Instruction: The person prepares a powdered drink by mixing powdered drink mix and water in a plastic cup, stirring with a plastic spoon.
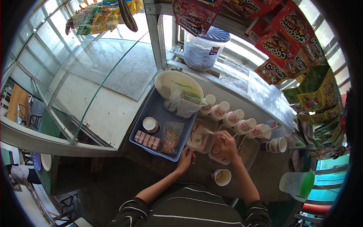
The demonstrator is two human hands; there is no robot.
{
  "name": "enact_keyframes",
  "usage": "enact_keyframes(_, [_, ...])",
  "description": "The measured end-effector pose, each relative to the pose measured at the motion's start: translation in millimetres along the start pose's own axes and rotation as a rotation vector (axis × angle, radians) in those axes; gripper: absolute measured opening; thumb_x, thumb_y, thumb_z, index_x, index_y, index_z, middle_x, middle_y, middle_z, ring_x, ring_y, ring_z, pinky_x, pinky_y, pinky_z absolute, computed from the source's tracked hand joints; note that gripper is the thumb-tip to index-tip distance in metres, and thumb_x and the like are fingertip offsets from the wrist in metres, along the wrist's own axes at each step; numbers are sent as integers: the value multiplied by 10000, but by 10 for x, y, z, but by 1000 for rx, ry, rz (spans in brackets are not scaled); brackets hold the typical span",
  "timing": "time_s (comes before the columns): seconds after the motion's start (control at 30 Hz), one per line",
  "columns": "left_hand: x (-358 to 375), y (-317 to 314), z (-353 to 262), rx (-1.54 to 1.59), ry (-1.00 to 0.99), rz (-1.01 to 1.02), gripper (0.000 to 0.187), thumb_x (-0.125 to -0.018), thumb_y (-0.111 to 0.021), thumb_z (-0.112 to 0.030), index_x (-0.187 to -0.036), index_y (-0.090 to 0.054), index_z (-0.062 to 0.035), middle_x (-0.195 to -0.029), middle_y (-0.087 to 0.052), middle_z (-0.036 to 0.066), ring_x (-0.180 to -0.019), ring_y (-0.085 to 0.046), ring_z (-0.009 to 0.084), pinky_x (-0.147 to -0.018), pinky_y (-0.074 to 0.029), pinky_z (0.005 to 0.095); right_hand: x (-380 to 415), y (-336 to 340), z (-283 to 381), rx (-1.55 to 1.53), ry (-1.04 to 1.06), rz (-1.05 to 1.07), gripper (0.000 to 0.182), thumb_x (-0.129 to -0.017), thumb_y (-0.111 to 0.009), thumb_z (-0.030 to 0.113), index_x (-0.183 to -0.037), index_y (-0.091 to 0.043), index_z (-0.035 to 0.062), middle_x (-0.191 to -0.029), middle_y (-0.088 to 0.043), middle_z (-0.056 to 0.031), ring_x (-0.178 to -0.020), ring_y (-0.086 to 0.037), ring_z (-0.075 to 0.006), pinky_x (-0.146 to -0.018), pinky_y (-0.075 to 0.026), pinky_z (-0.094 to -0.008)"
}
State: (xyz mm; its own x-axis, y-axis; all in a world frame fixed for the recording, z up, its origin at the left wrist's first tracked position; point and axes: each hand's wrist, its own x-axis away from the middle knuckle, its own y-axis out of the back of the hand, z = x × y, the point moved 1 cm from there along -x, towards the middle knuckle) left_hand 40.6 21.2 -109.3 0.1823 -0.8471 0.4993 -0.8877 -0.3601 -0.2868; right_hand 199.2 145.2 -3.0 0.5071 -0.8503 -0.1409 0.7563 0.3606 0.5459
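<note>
In my right hand (225,146) is a light-coloured utensil (208,131), its far end over a clear container (199,136) with pinkish contents. The hand covers part of a second container (217,155) beside the first. My left hand (186,159) rests near the lower right corner of a blue tray (172,156), its fingers partly curled; whether it grips anything is hidden. An open paper cup (222,177) stands close to my body. A third clear container (249,152) sits to the right of my right hand.
The tray holds a bag of colourful candies (171,139), pink packs (147,140), a cup stack (151,125) and bagged utensils (185,100). White cup stacks (233,117) line the back. Right are a green-lidded container (297,184) and more cups (277,145). A person (23,174) is far left.
</note>
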Motion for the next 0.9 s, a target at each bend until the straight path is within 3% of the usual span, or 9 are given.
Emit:
enact_keyframes(0.17, [4, -2, -2, -3, 24, -3, 289, -979, -458, -324, -955, -521, -43, -701, -536, 22, -587, -542, 94, -456, -483, 236, -50, -3, -89, 258, 131, -85, 190, -838, -561, 74, -1005, -651, 78, -942, -639, -93, -845, -615, -285, -727, -447, -366])
enact_keyframes(0.23, [5, 1, -1, 3, 24, -12, 294, -976, -464, -329, -969, -526, -42, -706, -537, 24, -590, -545, 98, -460, -488, 239, 45, -79, -24, 386, 262, 78, 205, -819, -571, 61, -1002, -654, 101, -949, -642, -86, -835, -616, -261, -713, -441, -362])
enact_keyframes(0.37, [9, 11, -12, 37, 107, -12, 305, -972, -467, -341, -984, -529, -42, -711, -542, 28, -598, -555, 104, -467, -498, 243, 113, -95, 75, 315, 259, 194, 246, -772, -591, 48, -999, -652, 119, -951, -644, -73, -826, -614, -245, -708, -435, -360])
enact_keyframes(0.47, [1, -7, -29, 29, 159, -36, 317, -974, -459, -346, -987, -533, -38, -724, -553, 35, -607, -566, 112, -484, -516, 259, -12, -35, 68, 356, 202, 111, 196, -834, -569, 100, -1013, -651, 111, -960, -645, -71, -842, -606, -254, -735, -427, -366])
enact_keyframes(0.53, [-5, -22, -59, 19, 173, -21, 320, -977, -448, -342, -981, -536, -34, -729, -562, 41, -599, -570, 120, -486, -528, 274, -85, -57, 5, 408, 202, -45, 279, -723, -573, 26, -983, -646, 99, -935, -645, -53, -852, -620, -232, -700, -426, -351])
enact_keyframes(0.7, [-44, -17, 31, 54, 128, -23, 318, -977, -445, -326, -976, -550, -25, -699, -563, 40, -573, -575, 126, -468, -532, 279, 62, -171, 50, 413, 327, 161, 249, -732, -548, 27, -946, -645, 111, -960, -657, -43, -874, -628, -219, -703, -422, -364])
enact_keyframes(0.8, [-35, -17, 35, 45, 110, -13, 321, -989, -418, -318, -989, -544, -22, -705, -558, 38, -567, -566, 121, -470, -531, 276, -61, -144, 133, 368, 268, 140, 211, -779, -540, 35, -952, -646, 95, -958, -657, -56, -860, -624, -238, -706, -423, -369])
enact_keyframes(0.87, [-49, -25, 23, 35, 100, -11, 317, -991, -413, -309, -987, -546, -21, -704, -558, 38, -567, -566, 119, -471, -532, 277, -205, -151, 83, 244, 136, -71, 168, -843, -526, 67, -963, -644, 66, -947, -651, -73, -843, -617, -261, -705, -421, -373])
enact_keyframes(0.9, [-47, -21, 31, 60, 109, -15, 310, -990, -412, -302, -980, -548, -23, -706, -559, 37, -567, -566, 116, -471, -532, 278, -252, -183, 71, 245, 133, -74, 168, -843, -526, 67, -963, -644, 66, -947, -651, -73, -843, -617, -261, -705, -421, -373])
